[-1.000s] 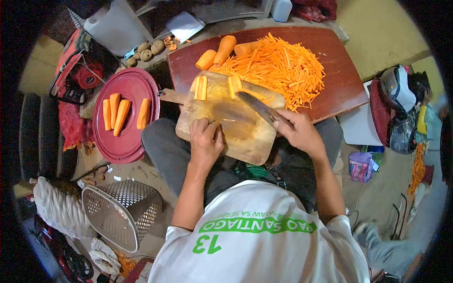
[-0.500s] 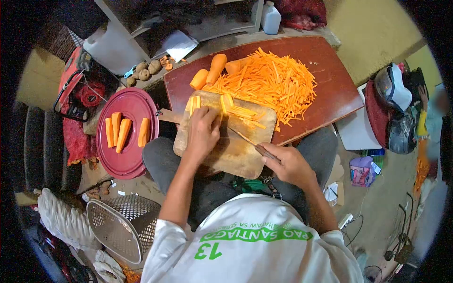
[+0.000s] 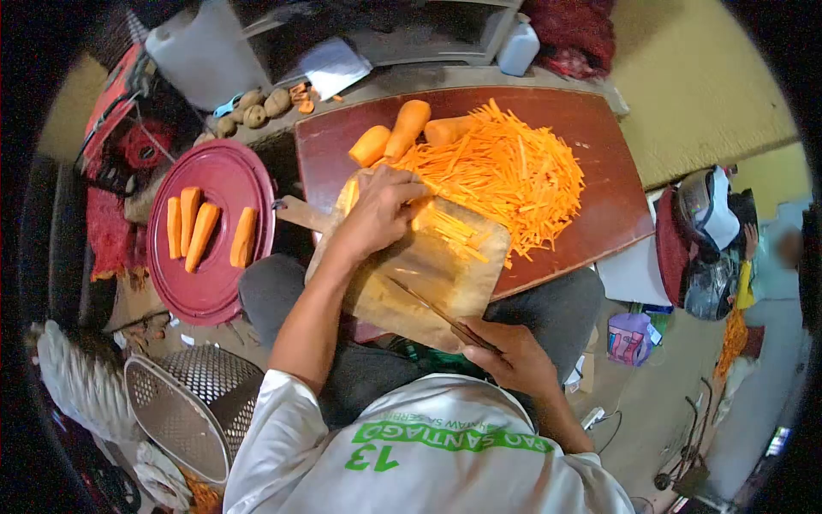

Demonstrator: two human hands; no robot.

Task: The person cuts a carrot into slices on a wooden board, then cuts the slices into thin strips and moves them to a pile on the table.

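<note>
A wooden cutting board (image 3: 462, 287) with a handle lies over my lap, against a red-brown table. Near its upper edge my left hand (image 3: 381, 210) is closed over carrot pieces, its fingers bent and partly hiding them. Cut carrot strips (image 3: 454, 231) lie on the board just right of those fingers. My right hand (image 3: 509, 353) grips a knife (image 3: 428, 308) by its handle, low over the board, the blade pointing up and left, apart from the carrot. Beyond the board is a large heap of carrot strips (image 3: 522, 180).
Whole carrots (image 3: 408, 128) lie left of the heap on the table (image 3: 612, 171). A round red lid (image 3: 163, 287) at the left holds several peeled carrots (image 3: 202, 236). Potatoes (image 3: 254, 116) sit behind it. A perforated basket (image 3: 193, 411) stands at the lower left.
The knife and my right hand have moved down, away from the carrot pieces. My left hand has shifted right and up over the board's upper edge. The view has also shifted slightly.
</note>
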